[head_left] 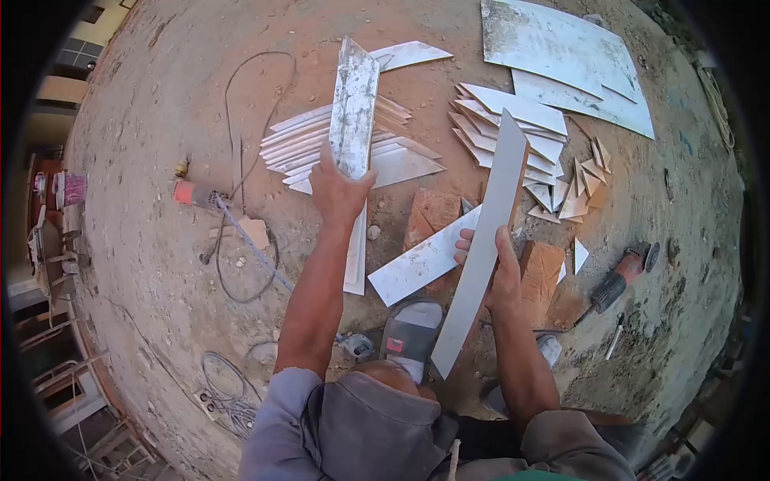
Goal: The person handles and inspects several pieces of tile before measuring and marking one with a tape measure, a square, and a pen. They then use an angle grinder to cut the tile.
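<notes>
My left hand (341, 192) is closed round the near end of a white tile strip (353, 104) with dark stains. That strip is raised over a stack of narrow cut tile strips (301, 144) on the ground. In my right hand (505, 276) is a long grey tile strip (485, 224) with slanted ends, thumb on one side and fingers on the other. Its lower end reaches down beside my sandalled foot (413, 329). Behind it, another white strip (421, 258) lies across a reddish block (429, 218). A second block (542, 268) is right of my right hand.
An angle grinder (622, 279) lies at the right near a marker (615, 337). Pointed tile pieces (521, 120) and small offcuts (585, 188) are piled beyond. Large slabs (553, 40) lie at the back right. An orange power tool (196, 194) and looped cables (228, 393) are left.
</notes>
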Motion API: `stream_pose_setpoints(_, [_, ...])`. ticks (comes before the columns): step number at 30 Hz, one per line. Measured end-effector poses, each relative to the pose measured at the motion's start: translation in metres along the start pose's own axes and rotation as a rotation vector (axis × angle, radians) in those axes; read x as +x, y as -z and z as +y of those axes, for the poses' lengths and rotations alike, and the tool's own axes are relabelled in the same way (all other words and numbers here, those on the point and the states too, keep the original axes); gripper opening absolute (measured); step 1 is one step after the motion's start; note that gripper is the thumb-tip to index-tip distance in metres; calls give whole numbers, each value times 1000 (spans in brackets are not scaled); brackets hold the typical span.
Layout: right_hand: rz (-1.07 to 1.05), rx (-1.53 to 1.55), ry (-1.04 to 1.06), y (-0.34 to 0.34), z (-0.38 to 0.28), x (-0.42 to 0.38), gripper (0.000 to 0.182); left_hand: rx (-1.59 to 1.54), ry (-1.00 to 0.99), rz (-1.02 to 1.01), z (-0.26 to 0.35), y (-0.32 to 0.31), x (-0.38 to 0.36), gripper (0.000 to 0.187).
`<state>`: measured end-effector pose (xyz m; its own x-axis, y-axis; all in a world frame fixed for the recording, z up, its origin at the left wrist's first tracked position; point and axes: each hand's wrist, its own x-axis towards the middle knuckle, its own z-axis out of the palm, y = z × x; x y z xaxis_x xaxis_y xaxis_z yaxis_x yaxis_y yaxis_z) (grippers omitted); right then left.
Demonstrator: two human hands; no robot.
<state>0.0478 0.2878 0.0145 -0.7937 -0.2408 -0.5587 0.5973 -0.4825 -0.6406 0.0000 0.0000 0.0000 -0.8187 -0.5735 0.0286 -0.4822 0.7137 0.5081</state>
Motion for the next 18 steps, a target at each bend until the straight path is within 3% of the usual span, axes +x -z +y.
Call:
stream_pose_setpoints(6, [6,-22,-31,-4,5,2,62,109,29,64,-4,-1,-8,106])
stream_pose_setpoints(8, [31,-33,-36,-5,8,1,63,152,-45,98,-8,-4,-12,106])
stream_pose_setpoints(18, [46,-38,-35,-6,4,0,65,42,4,44,-10,1,-12,101])
